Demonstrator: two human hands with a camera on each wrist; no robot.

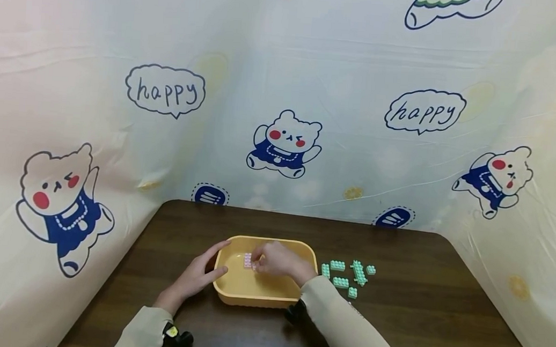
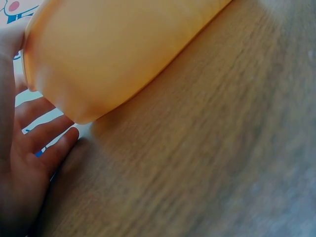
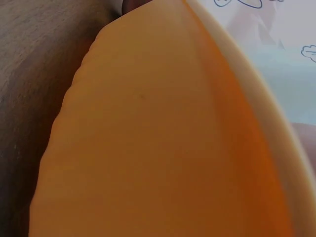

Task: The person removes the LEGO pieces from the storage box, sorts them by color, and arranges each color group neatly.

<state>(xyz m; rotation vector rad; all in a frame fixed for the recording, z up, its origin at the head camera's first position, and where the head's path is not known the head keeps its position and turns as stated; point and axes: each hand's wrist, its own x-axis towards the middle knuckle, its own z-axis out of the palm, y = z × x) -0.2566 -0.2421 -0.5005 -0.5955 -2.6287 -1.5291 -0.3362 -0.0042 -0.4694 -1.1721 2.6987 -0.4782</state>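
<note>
A yellow plastic basin point(image 1: 264, 302) stands on the table in the head view. My left hand point(image 1: 194, 276) rests against its left end, thumb over the rim and fingers spread. In the left wrist view, the left hand's fingers point(image 2: 47, 131) lie fairly straight along the outer wall. My right hand point(image 1: 279, 259) reaches inside the basin with its fingers curled, pinching at pink building bricks point(image 1: 247, 260) on the floor of it. Its fingertips partly hide those bricks. The basin's outer wall point(image 3: 143, 128) fills most of the right wrist view, which hides the right hand's fingers.
Several mint-green building bricks point(image 1: 341, 282) lie on the table right of the basin, near the right forearm. The dark wooden table point(image 1: 410, 290) backs onto a printed curtain point(image 1: 347, 146), which also hangs along both sides.
</note>
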